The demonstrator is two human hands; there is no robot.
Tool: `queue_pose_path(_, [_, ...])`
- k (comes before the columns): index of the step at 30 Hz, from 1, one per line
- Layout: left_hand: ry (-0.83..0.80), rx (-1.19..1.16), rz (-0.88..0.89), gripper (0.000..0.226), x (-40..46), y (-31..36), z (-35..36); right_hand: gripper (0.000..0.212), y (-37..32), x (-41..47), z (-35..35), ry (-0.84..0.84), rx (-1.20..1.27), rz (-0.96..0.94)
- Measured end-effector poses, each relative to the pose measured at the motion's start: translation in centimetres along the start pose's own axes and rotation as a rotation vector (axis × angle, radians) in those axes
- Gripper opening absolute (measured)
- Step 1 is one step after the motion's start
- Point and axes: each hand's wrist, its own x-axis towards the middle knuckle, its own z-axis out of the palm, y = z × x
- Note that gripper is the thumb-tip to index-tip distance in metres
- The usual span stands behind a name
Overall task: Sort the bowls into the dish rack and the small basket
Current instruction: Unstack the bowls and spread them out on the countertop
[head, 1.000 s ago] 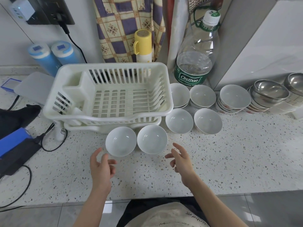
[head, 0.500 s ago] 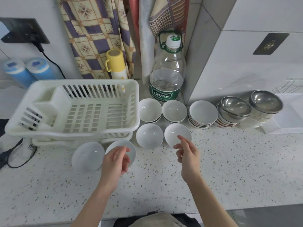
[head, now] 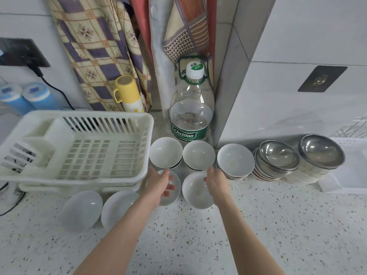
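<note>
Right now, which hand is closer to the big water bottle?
Right. The right hand is below the water bottle, slightly to its right, at a white bowl. The left hand is lower left of it, farther away.

Bare speckled counter (head: pixel 268 225) lies open toward the person. Behind, white bowls (head: pixel 198 155) crowd together between the dish rack (head: pixel 79 147) and steel bowls (head: pixel 278 155); the water bottle (head: pixel 191 116) blocks the back.

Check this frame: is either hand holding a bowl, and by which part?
Both reach in. The left hand lies over a white bowl, fingers inside it; the right hand is at the far rim of the next bowl. A firm grip cannot be told.
</note>
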Motion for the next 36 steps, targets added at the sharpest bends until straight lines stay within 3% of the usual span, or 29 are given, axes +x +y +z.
queue_pose_path(3, [-0.035,-0.041,-0.071,0.023,0.6,0.8,0.9,0.027,0.0,0.6,0.3,0.038,-0.154,-0.112])
queue_pose_path(9, [0.034,-0.19,-0.123,0.016,1.9,1.4,1.4,0.032,-0.6,1.9,1.2,0.054,-0.12,-0.061])
queue_pose_path(15, [0.091,-0.239,-0.111,0.035,3.0,1.5,1.6,0.032,-0.7,2.0,2.3,0.126,-0.177,-0.054])
queue_pose_path(23, [0.065,-0.371,-0.146,0.041,3.8,1.6,1.2,0.025,-0.5,1.7,3.2,0.205,-0.115,-0.075])
queue_pose_path(28, [0.072,-0.41,-0.156,0.035,4.1,1.6,1.4,0.034,-0.3,1.6,4.0,0.253,-0.041,-0.074])
queue_pose_path(36, [0.051,-0.41,-0.139,0.051,3.8,1.9,1.4,0.039,-0.2,1.2,4.0,0.301,0.096,-0.064])
